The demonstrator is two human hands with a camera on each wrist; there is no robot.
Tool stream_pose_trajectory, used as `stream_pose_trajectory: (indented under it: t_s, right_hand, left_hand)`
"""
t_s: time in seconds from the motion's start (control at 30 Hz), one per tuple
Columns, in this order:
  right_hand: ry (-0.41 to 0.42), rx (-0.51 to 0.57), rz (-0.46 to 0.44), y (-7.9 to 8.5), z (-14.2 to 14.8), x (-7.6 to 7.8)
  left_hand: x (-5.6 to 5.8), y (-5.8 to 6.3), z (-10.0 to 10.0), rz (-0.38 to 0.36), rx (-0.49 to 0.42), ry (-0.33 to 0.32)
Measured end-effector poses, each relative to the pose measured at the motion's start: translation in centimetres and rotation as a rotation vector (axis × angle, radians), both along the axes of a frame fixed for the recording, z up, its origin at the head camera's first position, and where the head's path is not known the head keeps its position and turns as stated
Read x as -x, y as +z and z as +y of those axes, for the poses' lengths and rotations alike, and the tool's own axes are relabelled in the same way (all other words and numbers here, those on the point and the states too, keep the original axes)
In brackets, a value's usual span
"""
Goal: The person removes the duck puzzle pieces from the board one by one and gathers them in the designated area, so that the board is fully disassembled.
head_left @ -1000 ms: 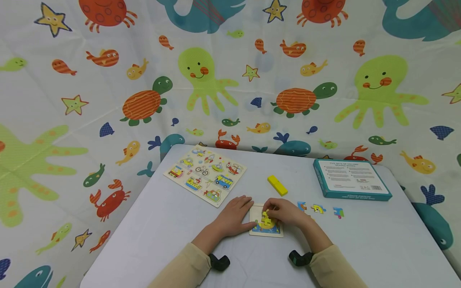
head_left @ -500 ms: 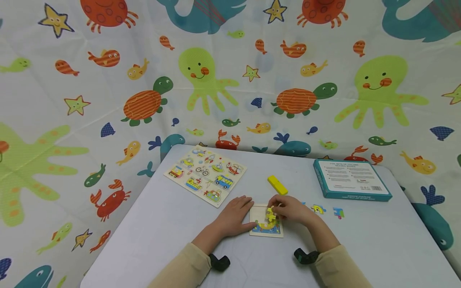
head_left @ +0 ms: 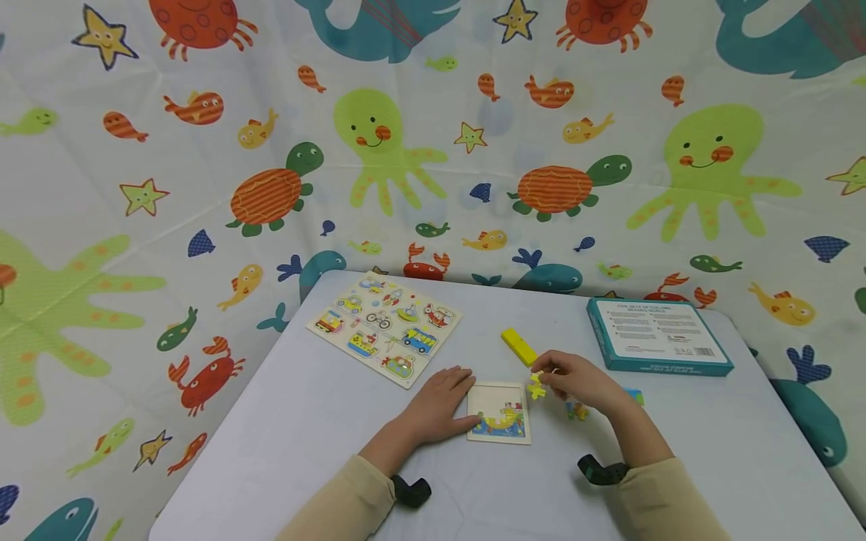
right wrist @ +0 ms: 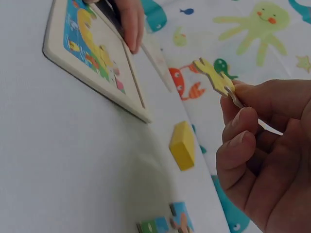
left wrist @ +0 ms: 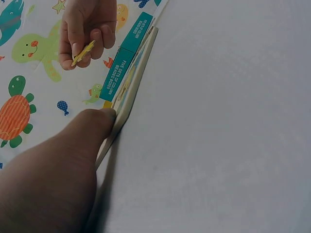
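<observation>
While the left hand [head_left: 438, 406] rested along the left side of a little puzzle tray [head_left: 490, 395], low and just right of centre in the head view, the right hand [head_left: 585, 387] was up in the air just past the tray's upper right corner. That right grip was pinching a yellow puzzle piece [head_left: 537, 387] between thumb and fingertips, clear of the tabletop [head_left: 271, 473]. The left one wasn't wrapped round anything, fingers pretty much stretched out, thumb on the tray's lower left edge. Inside the tray, the bottom part had a colourful picture, blue along the lower edge, and the upper part was bare wood. A few loose pieces [head_left: 578, 410] sat under and beside the right hand, partly hidden by it in the head view. A yellow block [head_left: 519, 346] lay just above the held piece, a teal box [head_left: 663, 336] with a white label was over to the right, and a board of vehicle pictures [head_left: 386, 328] sat at upper left of the tray. Behind it all hung a sea-animal cloth [head_left: 487, 191].
</observation>
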State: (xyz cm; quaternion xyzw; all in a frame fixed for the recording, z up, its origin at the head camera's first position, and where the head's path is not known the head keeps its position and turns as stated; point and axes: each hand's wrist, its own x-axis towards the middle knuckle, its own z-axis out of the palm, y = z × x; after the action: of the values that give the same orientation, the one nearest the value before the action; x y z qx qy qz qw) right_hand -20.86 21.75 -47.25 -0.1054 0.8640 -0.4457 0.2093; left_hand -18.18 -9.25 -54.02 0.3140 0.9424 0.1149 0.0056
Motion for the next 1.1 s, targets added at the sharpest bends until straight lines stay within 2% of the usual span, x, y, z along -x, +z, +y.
stream_pose_trajectory:
  t_s: [0.43, 0.6, 0.77, 1.1]
  right_hand:
    - [-0.047, 0.021, -0.029, 0.6, 5.1, -0.8]
    - [-0.059, 0.024, -0.024, 0.2, 7.5, -1.5]
    - [-0.098, -0.04, -0.009, -0.3, 9.3, -2.0]
    - [-0.139, -0.062, -0.033, -1.4, 11.3, -2.7]
  left_hand:
    - [0.0, 0.1, 0.0, -0.019, 0.006, 0.002]
    - [0.0, 0.1, 0.0, -0.016, 0.005, 0.003]
    - [0.0, 0.1, 0.0, -0.012, 0.006, 0.005]
    - [0.0, 0.1, 0.0, -0.009, 0.008, 0.003]
